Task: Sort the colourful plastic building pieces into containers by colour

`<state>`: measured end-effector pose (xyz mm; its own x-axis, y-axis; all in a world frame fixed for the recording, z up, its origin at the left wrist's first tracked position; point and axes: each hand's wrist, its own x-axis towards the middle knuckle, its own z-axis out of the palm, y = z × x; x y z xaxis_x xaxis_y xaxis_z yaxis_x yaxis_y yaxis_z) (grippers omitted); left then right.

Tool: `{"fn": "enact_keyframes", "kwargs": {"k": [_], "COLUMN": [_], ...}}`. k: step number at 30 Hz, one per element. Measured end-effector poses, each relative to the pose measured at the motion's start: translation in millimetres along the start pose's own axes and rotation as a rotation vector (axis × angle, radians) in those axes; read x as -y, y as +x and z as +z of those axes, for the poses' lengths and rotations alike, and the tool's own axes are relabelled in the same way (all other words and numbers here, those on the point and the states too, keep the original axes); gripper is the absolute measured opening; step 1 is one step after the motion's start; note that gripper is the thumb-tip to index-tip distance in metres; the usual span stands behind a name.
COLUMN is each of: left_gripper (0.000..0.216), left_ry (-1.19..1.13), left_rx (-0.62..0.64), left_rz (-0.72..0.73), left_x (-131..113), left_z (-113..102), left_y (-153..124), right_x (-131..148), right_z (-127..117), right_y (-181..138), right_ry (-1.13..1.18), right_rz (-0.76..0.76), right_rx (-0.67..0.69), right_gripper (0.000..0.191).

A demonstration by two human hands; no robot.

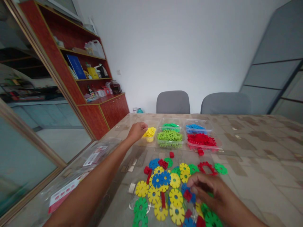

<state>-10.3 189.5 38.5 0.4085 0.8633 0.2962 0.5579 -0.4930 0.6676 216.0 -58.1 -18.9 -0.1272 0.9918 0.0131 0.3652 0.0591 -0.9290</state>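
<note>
My left hand [137, 131] reaches to the clear tub of yellow pieces [150, 133], fingers bent together at its left edge; whatever they pinch is hidden. Over the loose pile, my right hand [210, 188] hovers with thumb and forefinger curved and a little apart. Close to those fingertips lie a blue notched disc [185, 188] and a small red block [187, 195]. Yellow notched discs [176, 197], green discs [140, 205] and overlapping blue discs [161, 179] spread across the table, mixed with red pieces.
Clear tubs hold light green pieces [169, 137], darker green pieces [170, 126], red pieces [202, 141] and blue pieces [195, 128]. Plastic packaging [96, 155] lies left. Two grey chairs [173, 102] stand behind the patterned table [258, 151]; a wooden shelf unit [104, 110] is at left.
</note>
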Motion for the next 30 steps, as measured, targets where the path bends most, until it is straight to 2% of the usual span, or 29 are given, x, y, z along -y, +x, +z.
{"fn": "enact_keyframes", "kwargs": {"k": [3,7,10,12,13,14,16,18,20,26,28,30], "left_gripper": [0.029,0.015,0.012,0.017,0.023,0.030,0.038,0.039,0.036,0.030,0.030,0.030], "left_ry": [0.034,0.046,0.038,0.074,0.103,0.136,0.197,0.250,0.285,0.272,0.274,0.276], "left_rx": [0.065,0.198,0.430,0.617,0.679,0.716,0.740,0.751,0.755,0.739,0.733,0.729], "left_rz": [0.012,0.044,0.068,0.046,0.036,0.031,0.038,0.054,0.052,0.016,-0.020,-0.038], "left_x": [6.0,6.5,4.2,4.2,4.4,4.5,3.6,1.6,-0.4,-1.7,-1.8,-1.6], "left_z": [-0.9,-9.8,-17.3,-19.5,-19.6,-19.2,-17.6,-15.6,-13.3,-8.2,-7.5,-7.0], "left_y": [-16.6,-57.9,-97.0,-119.6,-128.4,-135.1,-142.7,-144.4,-143.7,-144.6,-145.3,-145.4], "right_x": [8.1,12.7,-0.3,-17.1,-26.4,-35.4,-50.4,-59.0,-61.7,-62.5,-62.0,-60.0], "right_z": [-21.1,-59.3,-84.7,-93.6,-94.9,-94.2,-88.0,-78.6,-70.0,-63.3,-63.6,-63.9], "right_y": [1.0,0.8,-6.4,-13.8,-17.2,-19.9,-22.1,-20.3,-16.0,-4.4,-2.2,-0.4], "right_ry": [-0.107,-0.416,-0.598,-0.655,-0.659,-0.651,-0.629,-0.617,-0.602,-0.568,-0.529,-0.484], "right_rz": [-0.028,-0.165,-0.130,-0.065,-0.038,-0.019,-0.010,-0.036,-0.076,-0.148,-0.137,-0.099], "right_rx": [-0.046,-0.122,-0.114,-0.070,-0.027,0.029,0.105,0.091,0.046,0.048,0.060,0.090], "right_gripper": [0.024,0.019,0.019,0.009,0.010,0.020,0.038,0.043,0.040,0.015,0.007,0.009]}}
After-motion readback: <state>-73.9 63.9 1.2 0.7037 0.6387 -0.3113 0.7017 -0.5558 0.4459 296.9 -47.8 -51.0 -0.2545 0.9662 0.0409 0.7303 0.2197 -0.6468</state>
